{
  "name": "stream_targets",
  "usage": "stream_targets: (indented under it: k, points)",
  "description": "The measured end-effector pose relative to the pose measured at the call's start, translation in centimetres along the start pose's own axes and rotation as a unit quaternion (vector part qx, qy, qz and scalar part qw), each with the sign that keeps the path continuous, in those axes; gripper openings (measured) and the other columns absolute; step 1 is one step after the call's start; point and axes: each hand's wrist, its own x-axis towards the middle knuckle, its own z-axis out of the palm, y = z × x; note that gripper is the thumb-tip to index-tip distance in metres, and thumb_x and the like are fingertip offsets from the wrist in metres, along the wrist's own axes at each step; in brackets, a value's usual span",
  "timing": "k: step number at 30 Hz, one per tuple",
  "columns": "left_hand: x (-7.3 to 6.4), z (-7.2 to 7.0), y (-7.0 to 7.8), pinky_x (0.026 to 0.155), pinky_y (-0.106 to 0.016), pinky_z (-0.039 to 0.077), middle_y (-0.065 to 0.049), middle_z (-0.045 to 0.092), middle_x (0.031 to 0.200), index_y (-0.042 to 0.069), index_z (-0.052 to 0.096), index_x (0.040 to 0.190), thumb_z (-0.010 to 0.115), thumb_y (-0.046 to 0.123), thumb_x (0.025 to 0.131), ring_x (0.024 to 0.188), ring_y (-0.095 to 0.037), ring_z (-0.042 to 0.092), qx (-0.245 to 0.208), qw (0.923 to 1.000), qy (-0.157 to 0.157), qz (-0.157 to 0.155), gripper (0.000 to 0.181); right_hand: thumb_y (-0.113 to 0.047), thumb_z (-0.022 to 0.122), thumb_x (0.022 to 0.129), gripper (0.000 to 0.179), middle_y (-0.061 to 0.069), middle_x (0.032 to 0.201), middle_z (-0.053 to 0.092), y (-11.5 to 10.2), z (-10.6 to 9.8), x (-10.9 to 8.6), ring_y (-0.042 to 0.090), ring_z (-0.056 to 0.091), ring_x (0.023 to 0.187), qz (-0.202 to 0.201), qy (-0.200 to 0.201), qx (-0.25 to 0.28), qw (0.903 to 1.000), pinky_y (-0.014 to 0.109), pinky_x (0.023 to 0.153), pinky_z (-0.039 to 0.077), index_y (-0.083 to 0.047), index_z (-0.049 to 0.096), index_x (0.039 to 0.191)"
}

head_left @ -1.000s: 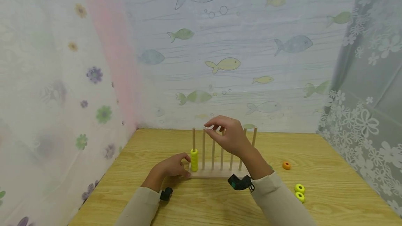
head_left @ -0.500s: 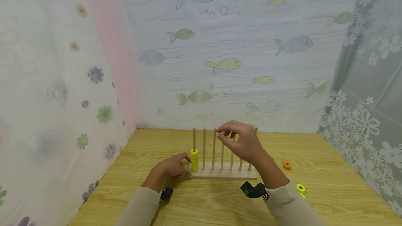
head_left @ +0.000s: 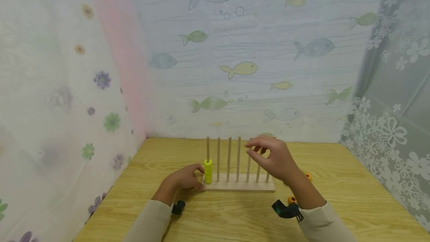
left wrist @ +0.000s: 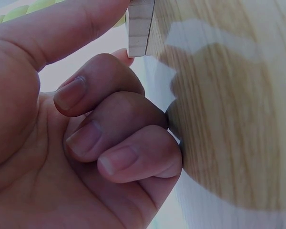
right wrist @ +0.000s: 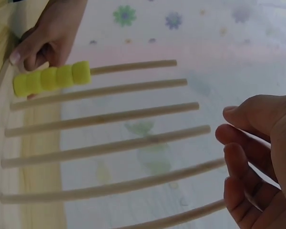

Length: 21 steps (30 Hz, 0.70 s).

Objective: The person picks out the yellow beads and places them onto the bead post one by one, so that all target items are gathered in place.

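A wooden peg rack (head_left: pixel 238 186) with a row of upright pegs stands on the table. Several yellow beads (head_left: pixel 208 171) are stacked on its leftmost peg, as the right wrist view also shows. My left hand (head_left: pixel 184 177) grips the rack's left end between thumb and index finger, its other fingers curled against the table in the left wrist view. My right hand (head_left: pixel 270 156) hovers at the tops of the right-hand pegs, thumb and fingers bent with a gap between the tips. Nothing is in it. It hides parts of those pegs.
Right of the rack, an orange bead (head_left: pixel 308 176) lies partly behind my right forearm. Another orange bead (head_left: pixel 291 199) shows beside the black wrist camera (head_left: pixel 285 210). A fish-print curtain (head_left: pixel 235 85) hangs behind the wooden table (head_left: pixel 215 216).
My right hand has moved right along the peg tops, from near the second peg to past the fourth. Its forearm now covers the loose yellow beads. The left hand has stayed still.
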Motion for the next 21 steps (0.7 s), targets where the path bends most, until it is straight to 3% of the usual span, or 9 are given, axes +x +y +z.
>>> stream_targets:
  k: [13,21]
  points:
    - [0.2,0.1,-0.1,0.059,-0.032,0.035,-0.001,0.045,0.068,0.015,0.057,0.126,0.086,0.021,0.086,0.06,-0.017,0.039,0.003,1.0,0.002,-0.003,0.05,-0.004,0.081,0.089,0.024,-0.01,0.095,0.074,1.7,-2.2,-2.3,0.001,0.059,0.075,0.007,-0.01,-0.026,0.9996,0.024,0.062,0.051,-0.021,0.078,0.105]
    - [0.3,0.0,-0.2,0.059,-0.032,0.036,-0.001,0.047,0.069,0.016,0.058,0.127,0.087,0.023,0.086,0.062,-0.017,0.04,0.002,0.9999,0.004,-0.015,0.051,-0.01,0.081,0.09,0.022,-0.011,0.101,0.074,3.3,-3.5,-4.0,-0.001,0.059,0.078,0.044,-0.038,-0.064,0.9963,0.025,0.063,0.051,-0.025,0.078,0.106]
